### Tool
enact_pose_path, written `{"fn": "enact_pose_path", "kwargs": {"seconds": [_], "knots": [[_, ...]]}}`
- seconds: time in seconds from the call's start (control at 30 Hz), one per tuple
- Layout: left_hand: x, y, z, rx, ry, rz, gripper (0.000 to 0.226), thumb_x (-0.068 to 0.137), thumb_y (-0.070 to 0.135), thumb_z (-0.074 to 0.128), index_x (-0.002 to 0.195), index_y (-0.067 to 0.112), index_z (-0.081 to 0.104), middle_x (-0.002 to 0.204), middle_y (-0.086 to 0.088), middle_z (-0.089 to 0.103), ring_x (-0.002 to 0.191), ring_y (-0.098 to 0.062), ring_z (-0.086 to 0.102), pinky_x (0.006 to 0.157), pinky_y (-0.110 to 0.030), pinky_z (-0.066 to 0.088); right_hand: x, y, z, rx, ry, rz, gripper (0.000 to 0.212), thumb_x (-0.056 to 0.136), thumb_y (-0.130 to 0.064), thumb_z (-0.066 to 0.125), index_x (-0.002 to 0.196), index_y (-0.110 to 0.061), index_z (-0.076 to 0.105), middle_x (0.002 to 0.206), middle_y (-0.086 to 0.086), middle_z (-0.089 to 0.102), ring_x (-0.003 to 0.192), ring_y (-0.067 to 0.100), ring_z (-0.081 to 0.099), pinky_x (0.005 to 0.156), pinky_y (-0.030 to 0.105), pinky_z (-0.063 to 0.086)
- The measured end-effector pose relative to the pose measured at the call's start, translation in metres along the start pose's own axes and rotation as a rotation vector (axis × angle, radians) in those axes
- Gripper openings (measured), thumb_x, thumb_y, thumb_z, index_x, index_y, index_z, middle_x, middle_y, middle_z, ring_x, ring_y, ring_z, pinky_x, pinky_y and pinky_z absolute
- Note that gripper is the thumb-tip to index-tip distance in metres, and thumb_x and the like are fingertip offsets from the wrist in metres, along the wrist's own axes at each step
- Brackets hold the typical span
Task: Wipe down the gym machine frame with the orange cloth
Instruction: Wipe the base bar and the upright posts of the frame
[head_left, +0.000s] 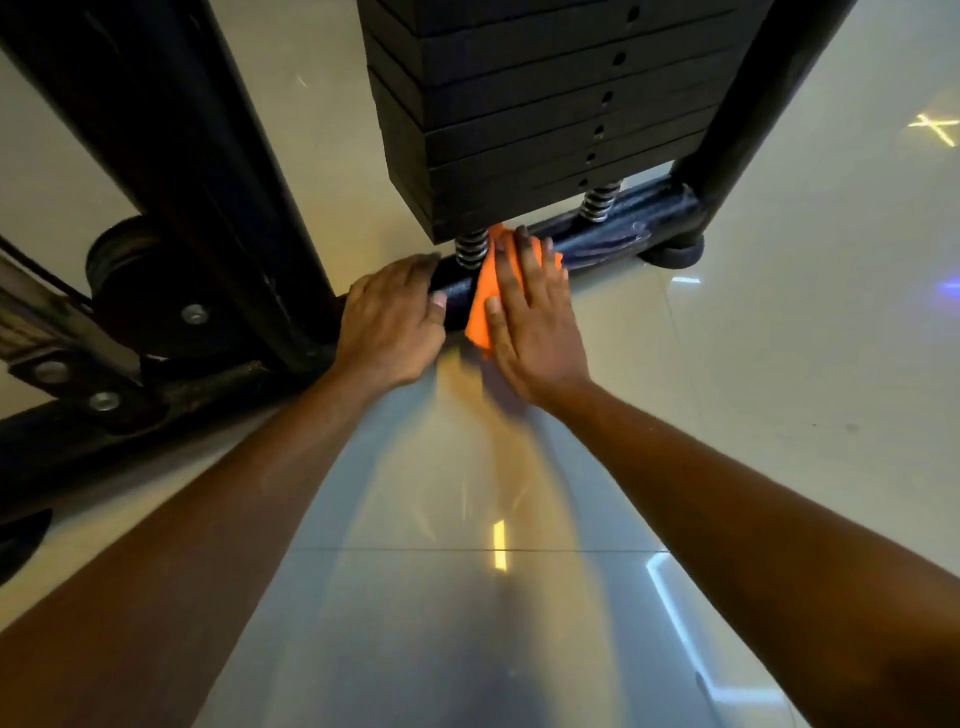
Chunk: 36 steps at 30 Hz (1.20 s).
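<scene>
Here we wipe the base bar (597, 236).
Our right hand (530, 322) presses the cloth (480, 304) flat-fingered; the bar's unwiped length runs rightward from it, our left hand (395, 322) resting open opposite.

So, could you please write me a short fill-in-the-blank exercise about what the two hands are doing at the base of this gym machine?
1. The right hand presses a cloth of the colour ____ onto the base bar.
2. The left hand rests on the bar and holds ____.
3. Above the bar hangs the black ____ stack.
4. Between stack and bar sit two coiled metal ____.

Missing words: orange; nothing; weight; springs
</scene>
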<state>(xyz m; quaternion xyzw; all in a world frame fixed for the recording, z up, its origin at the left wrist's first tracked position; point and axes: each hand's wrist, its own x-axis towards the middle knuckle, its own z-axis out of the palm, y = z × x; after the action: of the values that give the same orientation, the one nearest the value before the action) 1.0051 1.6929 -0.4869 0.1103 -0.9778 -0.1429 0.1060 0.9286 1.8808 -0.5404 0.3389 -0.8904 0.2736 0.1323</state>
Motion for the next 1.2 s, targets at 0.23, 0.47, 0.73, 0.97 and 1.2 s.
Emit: {"fn": "enact_pose_path", "kwargs": {"seconds": [0.23, 0.47, 0.73, 0.97, 1.2], "knots": [[-0.006, 0.002, 0.005, -0.002, 0.041, 0.002, 0.05, 0.11, 0.031, 0.046, 0.158, 0.018, 0.046, 0.159, -0.007, 0.053, 0.149, -0.028, 0.045, 0.12, -0.046, 0.031, 0.011, -0.031, 0.023, -0.003, 0.213, 0.134, 0.057, 0.119, -0.034, 0.031, 0.171, -0.011, 0.028, 0.179, 0.013, 0.022, 0.168, 0.035, 0.011, 0.134, 0.059, 0.012], [-0.003, -0.001, 0.003, -0.009, 0.0, 0.015, 0.05, 0.111, 0.032, 0.044, 0.16, 0.018, 0.044, 0.161, -0.006, 0.05, 0.151, -0.028, 0.043, 0.122, -0.046, 0.03, 0.015, -0.028, 0.025, 0.027, 0.195, 0.165, 0.058, 0.118, -0.035, 0.038, 0.172, -0.014, 0.028, 0.18, 0.012, 0.017, 0.168, 0.037, 0.004, 0.136, 0.055, 0.002], [-0.003, 0.007, 0.002, 0.055, -0.004, -0.025, 0.057, 0.11, 0.045, 0.045, 0.162, 0.024, 0.039, 0.163, -0.003, 0.047, 0.152, -0.027, 0.041, 0.124, -0.048, 0.027, 0.018, -0.01, 0.004, -0.033, 0.076, 0.069, 0.059, 0.118, -0.04, 0.034, 0.173, -0.018, 0.025, 0.181, 0.008, 0.017, 0.169, 0.035, -0.001, 0.136, 0.057, -0.001], [0.0, 0.023, 0.01, 0.148, -0.011, -0.034, 0.055, 0.11, 0.049, 0.041, 0.157, 0.02, 0.043, 0.161, -0.01, 0.047, 0.152, -0.03, 0.038, 0.125, -0.056, 0.023, 0.034, 0.046, -0.026, -0.186, 0.023, -0.055, 0.054, 0.119, -0.042, 0.027, 0.172, -0.032, 0.026, 0.179, 0.005, 0.022, 0.169, 0.031, 0.005, 0.134, 0.061, 0.006], [0.006, 0.027, 0.021, 0.15, 0.076, -0.064, 0.059, 0.108, 0.06, 0.042, 0.147, 0.017, 0.056, 0.149, -0.01, 0.061, 0.142, -0.031, 0.05, 0.115, -0.053, 0.033, 0.025, 0.029, -0.015, -0.164, 0.013, -0.168, 0.057, 0.119, -0.037, 0.032, 0.171, -0.017, 0.03, 0.178, 0.013, 0.025, 0.168, 0.039, 0.005, 0.134, 0.062, 0.01]]}}
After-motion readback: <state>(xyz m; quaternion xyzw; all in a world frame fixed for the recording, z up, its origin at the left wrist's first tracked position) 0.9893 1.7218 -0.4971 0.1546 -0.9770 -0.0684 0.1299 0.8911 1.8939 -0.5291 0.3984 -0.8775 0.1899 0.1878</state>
